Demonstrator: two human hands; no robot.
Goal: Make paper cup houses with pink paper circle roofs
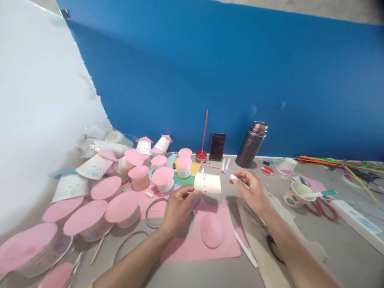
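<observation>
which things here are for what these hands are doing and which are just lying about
Likely part of the job:
- paper cup in the left hand
- small white thing, too blurred to name, in the right hand
- pink-topped cups
- pink paper oval

Probably just lying about:
- phone
- dark flask

A craft workspace, it seems: the gray table (222, 276) carries decorated paper cups (164, 187) topped with pink paper discs (163, 175) across the left, a pink sheet (222, 253) at lower centre, and red-handled scissors (329, 212) and thin colored strips (318, 161) at right.
</observation>
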